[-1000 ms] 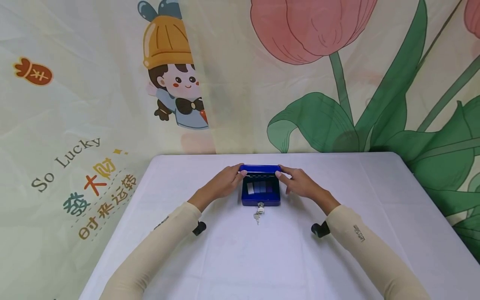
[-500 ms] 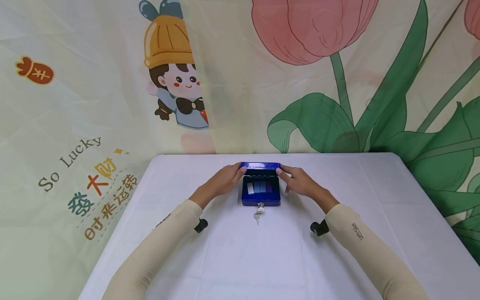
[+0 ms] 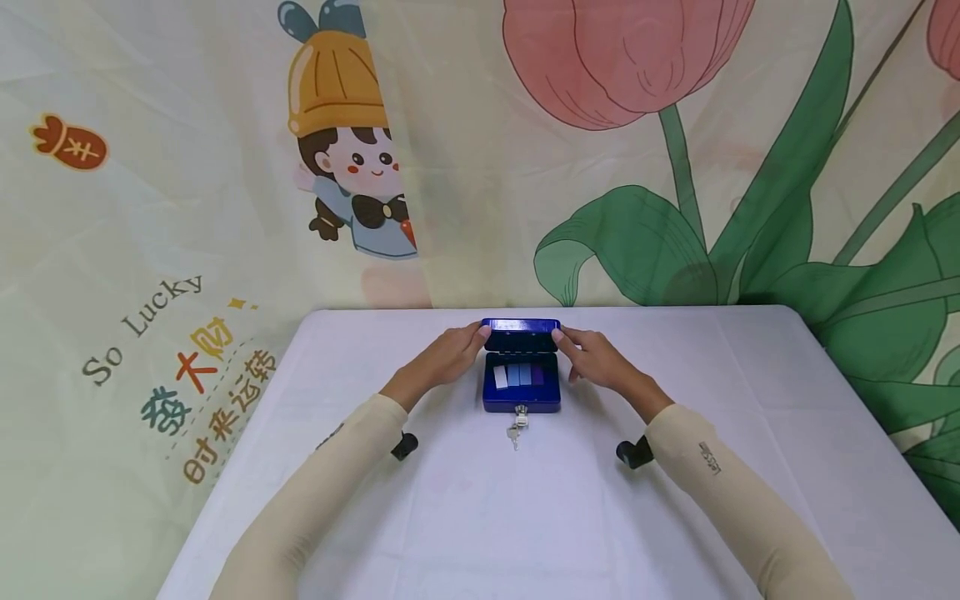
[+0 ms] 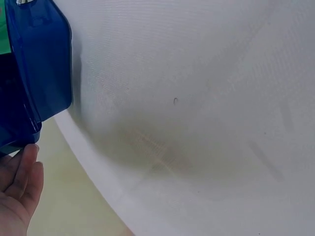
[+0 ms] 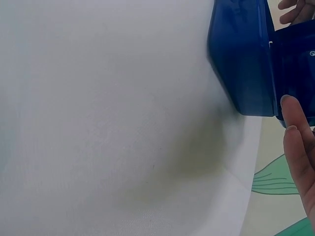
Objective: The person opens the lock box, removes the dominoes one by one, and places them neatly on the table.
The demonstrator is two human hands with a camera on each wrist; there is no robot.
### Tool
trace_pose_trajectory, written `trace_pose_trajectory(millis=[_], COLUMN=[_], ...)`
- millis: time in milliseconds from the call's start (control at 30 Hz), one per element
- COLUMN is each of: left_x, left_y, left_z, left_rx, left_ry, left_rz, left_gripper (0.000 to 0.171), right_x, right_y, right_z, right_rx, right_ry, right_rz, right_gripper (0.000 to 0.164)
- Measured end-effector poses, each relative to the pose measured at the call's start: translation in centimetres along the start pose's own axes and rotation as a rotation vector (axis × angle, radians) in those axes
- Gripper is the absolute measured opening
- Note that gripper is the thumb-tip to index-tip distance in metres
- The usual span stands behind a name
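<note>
A small blue metal cash box [image 3: 522, 407] stands on the white-covered table, its hinged lid [image 3: 521, 325] raised and tilted back. My left hand [image 3: 451, 353] holds the lid's left edge, thumb in front. At the opposite edge, my right hand [image 3: 597, 358] grips the lid likewise. Several white, blue and purple pieces [image 3: 517, 376] lie inside the box. From the front lock hangs a bunch of keys [image 3: 514, 434]. In the left wrist view the box side [image 4: 47, 59] is near the left border; the right wrist view shows fingers [image 5: 295, 115] against the lid.
The white tabletop [image 3: 510, 517] extends around the box, with its far edge close behind. A printed curtain [image 3: 472, 167] with a tulip and a cartoon figure hangs behind the table. A black wrist device [image 3: 635, 452] shows under the right sleeve.
Both hands have swung the lid upward and back, uncovering more of the box's inside. The box body and the keys have stayed in place.
</note>
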State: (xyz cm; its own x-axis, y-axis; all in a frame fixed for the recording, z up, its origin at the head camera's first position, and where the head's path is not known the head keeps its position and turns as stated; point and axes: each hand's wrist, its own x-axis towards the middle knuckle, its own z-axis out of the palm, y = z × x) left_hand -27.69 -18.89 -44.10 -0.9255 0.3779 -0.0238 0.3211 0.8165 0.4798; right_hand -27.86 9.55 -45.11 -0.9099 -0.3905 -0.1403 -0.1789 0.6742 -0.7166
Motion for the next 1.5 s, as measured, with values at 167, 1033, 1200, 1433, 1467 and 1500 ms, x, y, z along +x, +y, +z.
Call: trace_pose_trajectory(millis=[167,1033,1200,1433,1467,1500], left_x=[0.4,1.4,1.7,2.0,2.0,2.1], left_y=[-0.2,-0.4,-0.5,-0.4,-0.4,-0.4], left_z=[-0.2,-0.8,-0.8,-0.8,-0.8,-0.8], left_rx=[-0.005,-0.165,-0.169,-0.209,-0.215,-0.216], left_ry=[0.003,-0.02,-0.017,-0.011,-0.013,-0.013], left_rz=[0.001,-0.096,-0.102,-0.131,-0.139,-0.146], left_gripper=[0.069,0.066,0.071,0.073,0.073,0.074], right_x=[0.0,1.5,1.7,1.8,1.8,1.8], right_y=[-0.3,-0.4,-0.5,-0.6,-0.6,-0.6], right_z=[0.0,0.8,0.9,1.0,1.1,1.1], right_rx=[0.022,0.053,0.072,0.099,0.101,0.102], right_ry=[0.017,0.152,0.169,0.171,0.168,0.167], right_rz=[0.002,0.01,0.021,0.035,0.039,0.042], right_gripper=[0.071,0.072,0.073,0.074,0.074,0.074])
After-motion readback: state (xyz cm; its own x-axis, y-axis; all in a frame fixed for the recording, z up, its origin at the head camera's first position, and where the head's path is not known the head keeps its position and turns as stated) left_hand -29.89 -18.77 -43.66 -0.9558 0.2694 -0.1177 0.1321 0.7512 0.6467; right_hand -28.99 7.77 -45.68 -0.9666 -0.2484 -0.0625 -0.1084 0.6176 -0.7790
